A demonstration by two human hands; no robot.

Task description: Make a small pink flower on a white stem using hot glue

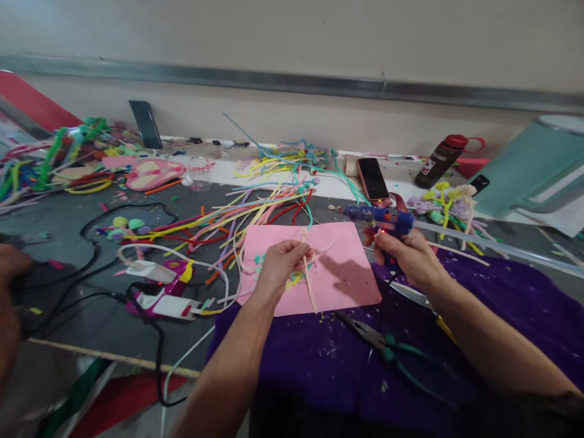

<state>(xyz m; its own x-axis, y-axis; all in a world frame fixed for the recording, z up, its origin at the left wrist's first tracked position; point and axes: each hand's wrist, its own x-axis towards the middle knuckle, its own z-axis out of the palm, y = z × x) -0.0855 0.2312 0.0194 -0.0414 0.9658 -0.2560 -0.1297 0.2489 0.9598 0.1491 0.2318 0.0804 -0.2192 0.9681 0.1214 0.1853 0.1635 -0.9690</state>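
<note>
Above a pink sheet (351,255), my left hand (288,261) pinches a pale peach pipe cleaner (310,289), whose lower end points toward me. My right hand (406,249) is wrapped round a blue glue gun (378,218), held to the right of the sheet with its nozzle facing left. A long clear glue stick (493,240) sticks out of the back of the gun. Small green and yellow pieces lie on the sheet, partly behind my left hand.
Pliers (378,339) and scissors (413,295) rest on purple cloth (310,353). Leftward lie pipe cleaners (255,213), a power strip (168,292) and cables. Behind stand a phone (374,179), bottle (442,159) and teal jug (524,164). Another person's hand (13,261) shows at far left.
</note>
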